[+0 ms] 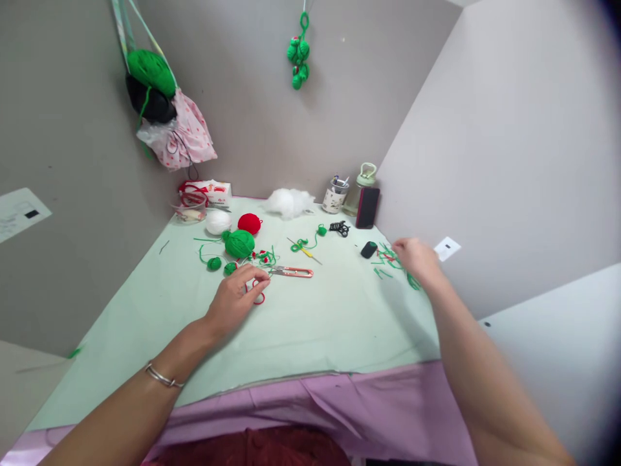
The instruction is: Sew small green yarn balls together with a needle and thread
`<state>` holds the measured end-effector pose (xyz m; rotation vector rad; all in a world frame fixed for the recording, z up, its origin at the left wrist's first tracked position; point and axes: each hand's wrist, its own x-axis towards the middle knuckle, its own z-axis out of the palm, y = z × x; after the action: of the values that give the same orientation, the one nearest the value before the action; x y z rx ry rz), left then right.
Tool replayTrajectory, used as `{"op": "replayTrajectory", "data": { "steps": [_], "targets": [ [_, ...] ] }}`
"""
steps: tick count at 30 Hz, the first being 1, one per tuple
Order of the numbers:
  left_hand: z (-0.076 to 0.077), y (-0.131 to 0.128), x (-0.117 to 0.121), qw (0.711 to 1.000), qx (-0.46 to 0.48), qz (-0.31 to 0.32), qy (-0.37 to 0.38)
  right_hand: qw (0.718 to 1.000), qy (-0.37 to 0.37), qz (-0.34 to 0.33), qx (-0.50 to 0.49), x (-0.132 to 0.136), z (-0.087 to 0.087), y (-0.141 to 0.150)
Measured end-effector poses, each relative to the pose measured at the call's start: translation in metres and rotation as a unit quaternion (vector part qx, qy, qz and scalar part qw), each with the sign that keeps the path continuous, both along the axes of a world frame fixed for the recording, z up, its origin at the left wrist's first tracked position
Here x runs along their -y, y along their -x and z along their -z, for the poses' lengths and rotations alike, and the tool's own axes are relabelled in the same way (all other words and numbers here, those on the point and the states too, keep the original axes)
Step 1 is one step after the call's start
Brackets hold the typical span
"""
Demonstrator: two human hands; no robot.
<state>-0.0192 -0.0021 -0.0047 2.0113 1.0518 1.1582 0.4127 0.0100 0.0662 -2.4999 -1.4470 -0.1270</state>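
Observation:
My left hand point(237, 294) rests low over the table, thumb and fingertips drawn together. A loop of red yarn point(259, 299) shows under and beside its thumb; whatever the fingers pinch is too small to make out. Just right of those fingertips lie orange-handled thread snips point(294, 272). Small green crocheted balls point(214, 263) and a large green yarn ball point(239, 243) sit beyond this hand. At the right edge, my right hand point(418, 260) has its fingers closed above green and red yarn scraps point(387, 254). Its fingertips are partly hidden, and nothing can be identified in them.
Red yarn point(249, 224), white yarn point(218, 222) and stuffing point(290, 203) stand toward the back. A yellow crochet hook point(306, 252) lies mid-table. A black cylinder point(369, 250), black clip point(339, 228), phone point(367, 208), pen holder point(334, 197) and bottle point(363, 184) are right.

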Motion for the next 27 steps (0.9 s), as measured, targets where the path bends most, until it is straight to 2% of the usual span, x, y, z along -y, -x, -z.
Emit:
{"op": "replayTrajectory", "data": {
  "steps": [2, 5, 9, 15, 17, 19, 21, 24, 27],
  "targets": [
    [0.000, -0.001, 0.002, 1.000, -0.001, 0.005, 0.012, 1.000, 0.024, 0.013, 0.002, -0.002, 0.005, -0.015],
    [0.001, -0.003, 0.004, 0.998, 0.004, 0.027, 0.051, 1.000, 0.016, 0.000, -0.016, -0.011, 0.009, -0.018],
    [0.001, -0.005, 0.007, 0.995, 0.010, 0.043, 0.087, 0.999, -0.015, -0.031, -0.031, -0.033, 0.017, -0.006],
    [-0.004, -0.008, 0.006, 0.985, 0.053, 0.021, 0.161, 0.994, -0.016, -0.080, -0.079, -0.051, 0.035, 0.013],
    [-0.003, -0.008, 0.004, 0.987, 0.037, 0.035, 0.155, 0.990, -0.022, -0.100, -0.096, -0.050, 0.034, 0.022],
    [-0.001, -0.010, 0.004, 0.990, -0.023, 0.066, 0.126, 0.983, -0.035, -0.133, -0.123, -0.046, 0.028, 0.034],
    [0.002, -0.014, 0.004, 0.986, -0.109, 0.095, 0.087, 0.959, -0.066, -0.185, -0.205, -0.040, 0.020, 0.050],
    [0.006, -0.022, 0.004, 0.969, -0.215, 0.111, 0.039, 0.871, -0.133, -0.265, -0.392, -0.030, 0.009, 0.081],
    [0.005, -0.024, 0.002, 0.962, -0.246, 0.114, 0.032, 0.798, -0.146, -0.314, -0.493, -0.022, 0.004, 0.110]
  ]
}}
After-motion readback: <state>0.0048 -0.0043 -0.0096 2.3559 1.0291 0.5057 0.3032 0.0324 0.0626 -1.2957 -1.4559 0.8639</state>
